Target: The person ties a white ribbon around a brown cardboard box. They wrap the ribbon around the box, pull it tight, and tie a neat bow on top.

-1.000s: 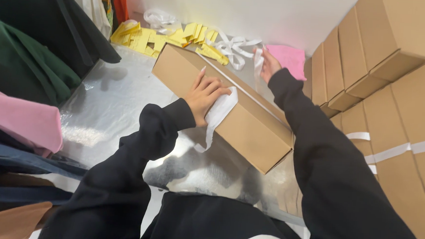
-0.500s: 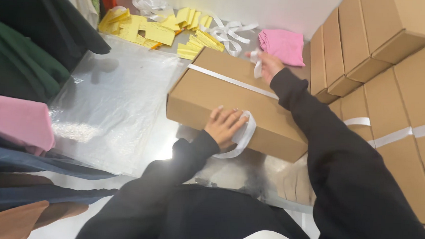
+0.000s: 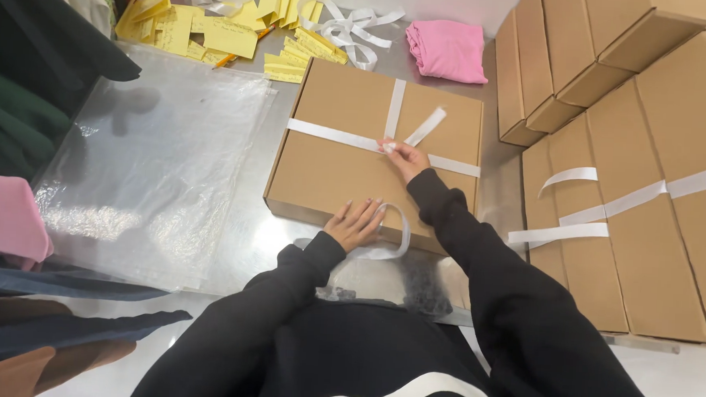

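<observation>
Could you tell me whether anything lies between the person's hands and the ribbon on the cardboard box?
Nothing visible does. The right hand already pinches the white ribbon where its bands cross on the box lid. The left hand rests on the near edge, touching the ribbon's loose loop.

The stacked cartons (image 3: 653,158) run off the top and right edges. The folded clothes (image 3: 19,125) are cut by the left edge. Writing on the yellow notes (image 3: 217,34) is too small to tell.
</observation>
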